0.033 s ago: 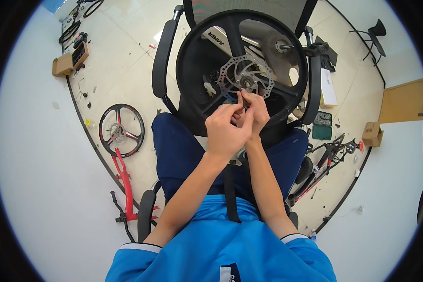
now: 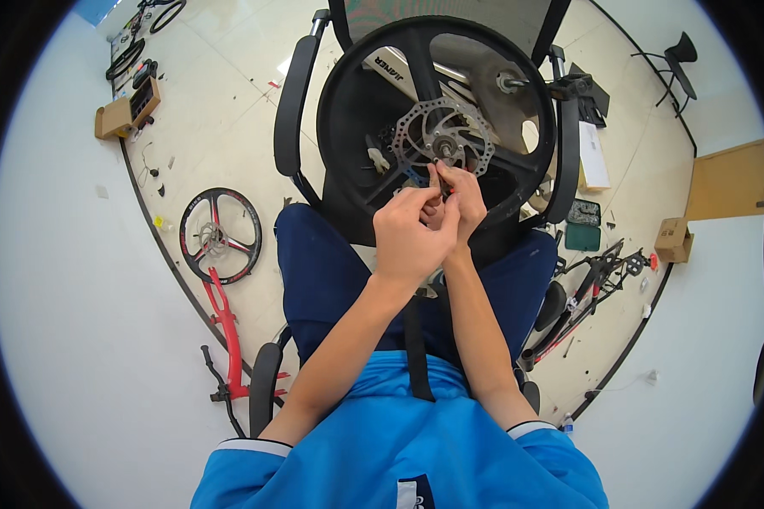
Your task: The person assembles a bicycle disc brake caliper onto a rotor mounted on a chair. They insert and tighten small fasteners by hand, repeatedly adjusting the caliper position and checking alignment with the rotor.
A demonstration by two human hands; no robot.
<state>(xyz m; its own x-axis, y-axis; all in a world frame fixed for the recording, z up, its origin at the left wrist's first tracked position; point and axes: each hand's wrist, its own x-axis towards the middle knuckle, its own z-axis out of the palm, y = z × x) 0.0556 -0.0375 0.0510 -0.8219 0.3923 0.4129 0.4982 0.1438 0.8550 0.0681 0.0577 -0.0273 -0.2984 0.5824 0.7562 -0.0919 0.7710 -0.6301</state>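
Both hands (image 2: 429, 220) pinched together at brake disc (image 2: 437, 136) of black wheel (image 2: 348, 102)

Both hands (image 2: 429, 220) pinch, seemingly, a small tool at the brake disc (image 2: 441, 136).

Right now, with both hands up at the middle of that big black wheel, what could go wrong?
The left hand and right hand pinch something small at the brake disc; if it slips, it could vanish among the clutter on the floor. Fingers sit close to the disc's thin edge and could get nicked. The black wheel just leans on the office chair, so it might roll or tip.
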